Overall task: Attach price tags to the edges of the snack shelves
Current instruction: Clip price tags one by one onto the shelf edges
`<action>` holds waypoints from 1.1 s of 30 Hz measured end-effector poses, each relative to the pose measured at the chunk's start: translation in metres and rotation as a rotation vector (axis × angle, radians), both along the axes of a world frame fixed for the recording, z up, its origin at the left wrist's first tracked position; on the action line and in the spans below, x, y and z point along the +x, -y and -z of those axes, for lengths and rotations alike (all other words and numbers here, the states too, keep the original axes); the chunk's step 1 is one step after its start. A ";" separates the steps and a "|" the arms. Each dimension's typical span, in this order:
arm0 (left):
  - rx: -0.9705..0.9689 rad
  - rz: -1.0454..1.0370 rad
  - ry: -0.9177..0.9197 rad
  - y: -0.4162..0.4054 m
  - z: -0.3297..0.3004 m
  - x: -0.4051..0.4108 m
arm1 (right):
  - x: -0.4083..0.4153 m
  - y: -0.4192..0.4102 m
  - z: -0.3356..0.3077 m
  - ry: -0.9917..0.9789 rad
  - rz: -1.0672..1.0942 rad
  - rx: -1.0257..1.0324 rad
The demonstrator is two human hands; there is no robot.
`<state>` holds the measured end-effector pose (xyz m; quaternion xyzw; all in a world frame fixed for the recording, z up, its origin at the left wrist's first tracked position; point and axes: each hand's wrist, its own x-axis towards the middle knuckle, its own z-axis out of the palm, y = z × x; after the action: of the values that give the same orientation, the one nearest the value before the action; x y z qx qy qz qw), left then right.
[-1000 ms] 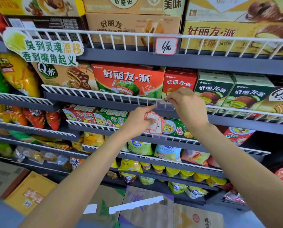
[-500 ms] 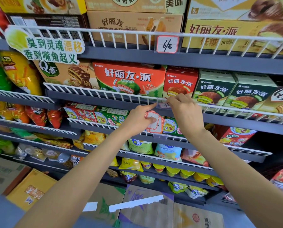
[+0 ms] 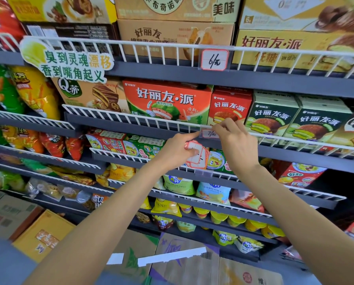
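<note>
A small price tag in a clear holder hangs on the white wire rail of the second shelf, below the red pie boxes. My right hand pinches the tag's top right edge at the rail. My left hand grips a small stack of red-bordered price tags, and its forefinger touches the hanging tag's left end. Another tag, marked 6, hangs on the top shelf's rail.
Boxed pies fill the upper two shelves, with snack bags at left and on the lower shelves. An empty clear tag holder sits on the third rail. Cardboard cartons lie on the floor below.
Both hands have stayed at the second shelf's rail. My right hand shifted slightly up and right on the tag, which now hangs from the wire rail.
</note>
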<state>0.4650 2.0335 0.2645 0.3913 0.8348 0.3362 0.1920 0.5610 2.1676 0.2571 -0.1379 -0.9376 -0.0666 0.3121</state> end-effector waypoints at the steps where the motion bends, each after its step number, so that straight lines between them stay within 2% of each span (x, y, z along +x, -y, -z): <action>1: -0.001 -0.002 0.003 0.000 0.000 -0.001 | 0.001 0.000 -0.001 0.012 -0.004 0.000; 11: 0.010 0.001 -0.007 -0.004 -0.001 -0.003 | 0.007 -0.001 0.001 0.096 0.019 0.054; 26: 0.013 -0.015 0.010 -0.005 -0.005 0.001 | 0.013 0.000 0.010 0.166 0.006 0.014; 33: 0.072 -0.044 0.017 -0.008 -0.008 0.002 | 0.012 0.001 0.004 0.162 0.015 0.037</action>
<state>0.4674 2.0413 0.2720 0.3765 0.8289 0.3736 0.1777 0.5725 2.1667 0.2530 -0.1334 -0.9574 -0.0971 0.2369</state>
